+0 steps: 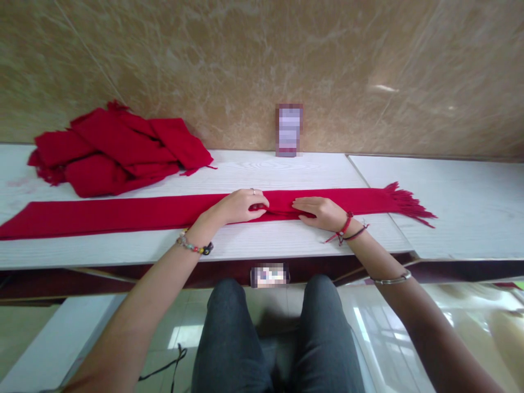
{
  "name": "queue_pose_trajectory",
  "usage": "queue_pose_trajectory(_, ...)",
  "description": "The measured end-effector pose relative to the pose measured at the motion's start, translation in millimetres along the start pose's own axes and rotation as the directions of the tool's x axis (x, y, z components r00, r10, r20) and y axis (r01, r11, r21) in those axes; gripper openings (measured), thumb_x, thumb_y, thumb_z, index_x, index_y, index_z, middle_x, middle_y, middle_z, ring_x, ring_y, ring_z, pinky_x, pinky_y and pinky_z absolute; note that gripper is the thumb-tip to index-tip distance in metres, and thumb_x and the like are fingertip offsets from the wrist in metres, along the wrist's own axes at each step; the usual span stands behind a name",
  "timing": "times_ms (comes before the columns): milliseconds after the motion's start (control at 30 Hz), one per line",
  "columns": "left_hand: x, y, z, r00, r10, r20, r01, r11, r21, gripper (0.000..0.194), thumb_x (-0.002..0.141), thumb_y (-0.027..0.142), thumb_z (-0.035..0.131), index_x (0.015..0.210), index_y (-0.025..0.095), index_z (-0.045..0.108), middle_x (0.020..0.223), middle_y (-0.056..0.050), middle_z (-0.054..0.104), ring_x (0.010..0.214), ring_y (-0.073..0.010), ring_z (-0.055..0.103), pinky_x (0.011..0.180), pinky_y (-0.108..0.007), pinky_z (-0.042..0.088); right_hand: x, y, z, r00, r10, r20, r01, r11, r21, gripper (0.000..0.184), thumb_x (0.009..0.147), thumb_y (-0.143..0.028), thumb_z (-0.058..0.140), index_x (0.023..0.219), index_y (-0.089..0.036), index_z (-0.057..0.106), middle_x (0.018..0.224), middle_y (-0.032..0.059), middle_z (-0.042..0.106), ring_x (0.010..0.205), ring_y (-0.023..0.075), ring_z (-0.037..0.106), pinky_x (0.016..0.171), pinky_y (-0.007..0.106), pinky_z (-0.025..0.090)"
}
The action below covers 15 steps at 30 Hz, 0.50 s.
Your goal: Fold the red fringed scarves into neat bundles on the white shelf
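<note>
A long red scarf (118, 214) lies stretched from left to right across the white table, its fringe (409, 203) fanned out at the right end. Near the middle, my left hand (243, 204) is closed with curled fingers on the scarf's front edge, and a ring shows on one finger. To its right, my right hand (321, 212) rests with fingers stretched out over the scarf, thumb apart near the front edge. Between the two hands the front edge shows a fold or gap.
A heap of red scarves (123, 153) sits at the back left against the marbled wall (245, 65). An upright blurred phone-like object (289, 131) leans on the wall. Another blurred object (269, 275) lies below the table's front edge, above my knees (229, 311). A seam crosses the table (458, 218).
</note>
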<state>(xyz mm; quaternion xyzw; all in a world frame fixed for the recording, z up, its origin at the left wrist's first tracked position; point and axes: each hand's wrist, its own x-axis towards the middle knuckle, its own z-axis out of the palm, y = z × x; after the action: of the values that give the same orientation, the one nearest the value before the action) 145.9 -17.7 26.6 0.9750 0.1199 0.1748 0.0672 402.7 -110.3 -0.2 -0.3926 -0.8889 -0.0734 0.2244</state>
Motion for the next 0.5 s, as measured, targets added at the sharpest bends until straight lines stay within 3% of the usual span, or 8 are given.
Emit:
queue_pose_trajectory(200,-1.8,0.7,-0.9,0.993,-0.048,0.112,0.039,0.996,0.084,0.026,0.078,0.013,0.054,0.101,0.017,0.065,0.102,-0.006,0.067,0.089,-0.0158,0.063,0.081,-0.026,0.048,3.8,-2.8,-0.2,0.998,0.055,0.044,-0.052,0.997,-0.058,0.030,0.084,-0.017,0.050,0.108,-0.014,0.067,0.110,0.0096,0.068,0.101,0.0192,0.064,0.089,0.032,0.053)
queue_pose_trajectory(400,-1.1,-7.5,-1.0,0.995,-0.091,0.036,0.091,0.996,0.021,0.020,0.083,0.017,0.052,0.097,0.017,0.067,0.098,-0.005,0.070,0.089,-0.0161,0.064,0.085,-0.028,0.048,0.8,-1.3,-3.8,0.986,0.142,0.087,-0.138,0.989,-0.044,0.045,0.078,-0.005,0.043,0.117,-0.017,0.062,0.115,0.0073,0.066,0.103,0.0187,0.063,0.089,0.031,0.052)
queue_pose_trajectory(500,-1.7,-8.7,-1.2,0.995,-0.102,0.021,0.101,0.994,0.030,0.019,0.084,0.020,0.054,0.097,0.017,0.067,0.097,-0.005,0.070,0.088,-0.0164,0.064,0.086,-0.028,0.047,1.3,-1.4,-5.9,0.983,0.170,0.074,-0.163,0.983,-0.088,0.042,0.080,-0.006,0.045,0.115,-0.017,0.063,0.111,0.0077,0.068,0.098,0.0187,0.064,0.083,0.030,0.053)
